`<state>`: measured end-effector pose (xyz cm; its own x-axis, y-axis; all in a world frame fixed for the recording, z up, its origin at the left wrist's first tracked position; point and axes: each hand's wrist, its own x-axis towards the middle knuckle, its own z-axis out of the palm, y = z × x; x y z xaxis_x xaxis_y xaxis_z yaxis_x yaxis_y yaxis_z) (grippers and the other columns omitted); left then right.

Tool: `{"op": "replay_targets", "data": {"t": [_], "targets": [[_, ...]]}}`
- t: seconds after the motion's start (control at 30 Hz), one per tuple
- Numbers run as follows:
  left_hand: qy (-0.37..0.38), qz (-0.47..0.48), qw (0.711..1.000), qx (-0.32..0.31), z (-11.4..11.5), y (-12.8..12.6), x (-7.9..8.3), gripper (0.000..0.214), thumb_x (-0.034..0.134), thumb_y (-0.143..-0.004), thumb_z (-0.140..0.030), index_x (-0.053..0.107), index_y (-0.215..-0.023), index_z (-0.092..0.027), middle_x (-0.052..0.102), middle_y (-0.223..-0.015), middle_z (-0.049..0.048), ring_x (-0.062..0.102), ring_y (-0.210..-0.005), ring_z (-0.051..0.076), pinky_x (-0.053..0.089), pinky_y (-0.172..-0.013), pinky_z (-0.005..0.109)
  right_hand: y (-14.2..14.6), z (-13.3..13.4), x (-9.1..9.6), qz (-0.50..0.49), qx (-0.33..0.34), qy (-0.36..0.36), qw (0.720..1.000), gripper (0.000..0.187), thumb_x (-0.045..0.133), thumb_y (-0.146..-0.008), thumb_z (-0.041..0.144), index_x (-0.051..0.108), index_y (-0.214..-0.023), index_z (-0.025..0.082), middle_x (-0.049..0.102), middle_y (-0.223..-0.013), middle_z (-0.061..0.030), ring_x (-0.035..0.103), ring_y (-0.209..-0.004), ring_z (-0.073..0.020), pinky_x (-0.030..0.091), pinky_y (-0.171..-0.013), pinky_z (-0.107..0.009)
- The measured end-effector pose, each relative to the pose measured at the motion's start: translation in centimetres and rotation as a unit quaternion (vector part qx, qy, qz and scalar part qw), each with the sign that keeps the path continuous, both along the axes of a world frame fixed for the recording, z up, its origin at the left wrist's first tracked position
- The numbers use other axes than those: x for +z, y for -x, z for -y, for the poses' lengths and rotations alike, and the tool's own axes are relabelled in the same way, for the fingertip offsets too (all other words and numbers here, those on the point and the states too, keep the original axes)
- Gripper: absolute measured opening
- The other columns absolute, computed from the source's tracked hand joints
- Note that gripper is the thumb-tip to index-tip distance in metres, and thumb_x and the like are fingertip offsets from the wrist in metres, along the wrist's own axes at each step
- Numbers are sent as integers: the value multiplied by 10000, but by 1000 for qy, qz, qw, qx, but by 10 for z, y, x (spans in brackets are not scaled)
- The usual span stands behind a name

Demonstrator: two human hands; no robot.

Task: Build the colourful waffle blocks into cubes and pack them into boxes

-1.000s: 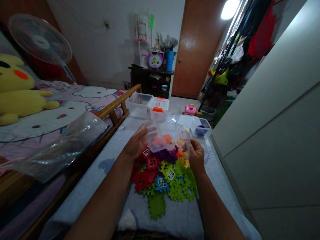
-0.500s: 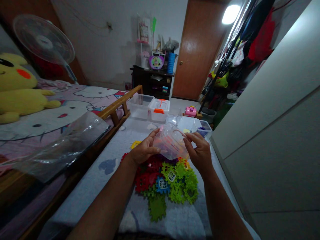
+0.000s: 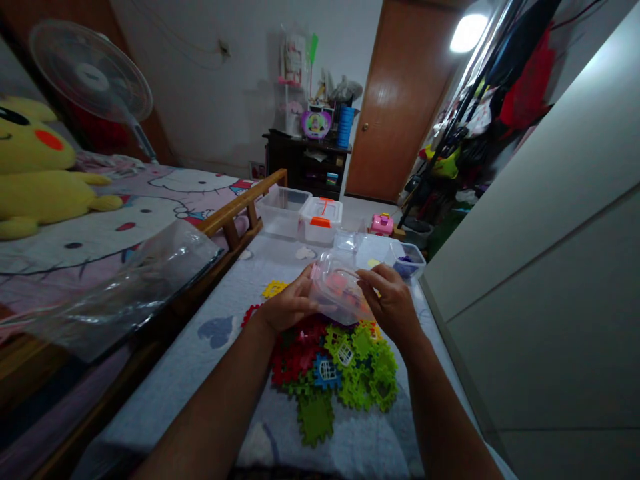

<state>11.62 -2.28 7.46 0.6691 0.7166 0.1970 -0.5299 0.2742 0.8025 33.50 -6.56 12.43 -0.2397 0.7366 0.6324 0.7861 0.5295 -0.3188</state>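
Observation:
My left hand (image 3: 293,301) is closed round the left side of a small clear plastic box (image 3: 333,308). My right hand (image 3: 387,293) is closed at the box's right side, its thumb and fingers pinched on what looks like the thin handle (image 3: 353,272) of the clear lid. Reddish and orange colours show through the plastic; I cannot tell whether they lie inside or behind it. Under and in front of the box is a pile of toothed plastic building pieces: red ones (image 3: 293,360), green ones (image 3: 357,383), and a blue one (image 3: 327,371) with a white window.
A yellow piece (image 3: 274,289) lies left of the pile. Beyond stand an open clear bin (image 3: 284,210), a lidded box with orange clips (image 3: 321,230) and a clear tub (image 3: 407,263) with purple pieces. A wooden rail (image 3: 245,203) borders the left; a pale cabinet (image 3: 555,267) the right.
The clear box and its lid have turned slightly in my hands, and the lid looks flatter. My right hand has shifted a little to the left. The pile of pieces has not moved.

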Motion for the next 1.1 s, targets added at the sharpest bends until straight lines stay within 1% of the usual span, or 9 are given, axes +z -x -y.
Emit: {"op": "replay_targets", "data": {"t": [0.17,0.3,0.4,0.47,0.57,0.67,0.77,0.93,1.1], "targets": [[33,15,999,35,-1,-1,0,802,790,-714,-487,442,-1402,-268,610,-1310,134,582,-1208,352,521,-961,469,9,-3,-3,23,6,1,1000,215,510,-965,270,721,-989,238,589,-822,-52,542,-793,-206,435,-755,-353],[38,21,995,86,0,-8,4,776,792,-726,-384,440,-1403,-244,636,-1274,118,607,-1178,328,505,-992,451,11,0,-1,-19,29,23,999,203,545,-940,277,696,-1072,243,610,-911,-64,558,-877,-223,456,-828,-396],[43,39,992,108,0,-7,5,765,774,-726,-331,434,-1405,-237,631,-1279,115,606,-1182,325,494,-1005,456,5,4,-6,-133,6,22,991,390,634,-870,329,589,-1248,244,593,-1146,-96,546,-1084,-264,449,-948,-467],[50,48,990,124,-1,-6,5,771,771,-715,-346,436,-1402,-240,627,-1284,114,601,-1189,329,492,-1008,465,0,5,-13,-239,-32,52,969,504,648,-846,378,517,-1313,243,564,-1227,-110,540,-1123,-266,473,-937,-469],[54,50,986,149,1,-5,7,811,784,-682,-378,435,-1401,-245,618,-1294,109,590,-1200,335,484,-1016,477,-1,4,-24,-382,-52,159,909,515,634,-837,456,518,-1278,217,595,-1127,-97,598,-944,-220,534,-770,-383],[55,52,984,162,5,-7,12,831,785,-664,-405,440,-1402,-240,609,-1302,104,576,-1213,339,474,-1027,483,4,3,-29,-473,-2,253,844,468,628,-828,506,577,-1173,193,612,-927,-37,573,-690,-147,509,-593,-295],[66,33,985,153,6,-6,14,785,760,-686,-381,456,-1396,-241,610,-1292,97,573,-1215,337,471,-1029,482,10,4,-28,-531,49,275,800,408,632,-834,487,608,-1119,196,589,-810,9,530,-597,-109,482,-535,-256],[90,-2,985,148,0,0,5,723,704,-687,-249,476,-1372,-252,609,-1258,71,611,-1158,299,489,-1007,459,13,6,-27,-567,88,267,774,416,674,-813,419,588,-1187,257,532,-776,51,556,-608,-106,530,-546,-260],[115,10,980,161,-3,-1,1,661,689,-694,-240,503,-1328,-244,634,-1142,48,658,-1050,266,532,-934,435,14,7,-26,-541,84,262,795,362,670,-808,415,583,-1118,251,550,-775,53,578,-572,-103,550,-524,-266]]}}
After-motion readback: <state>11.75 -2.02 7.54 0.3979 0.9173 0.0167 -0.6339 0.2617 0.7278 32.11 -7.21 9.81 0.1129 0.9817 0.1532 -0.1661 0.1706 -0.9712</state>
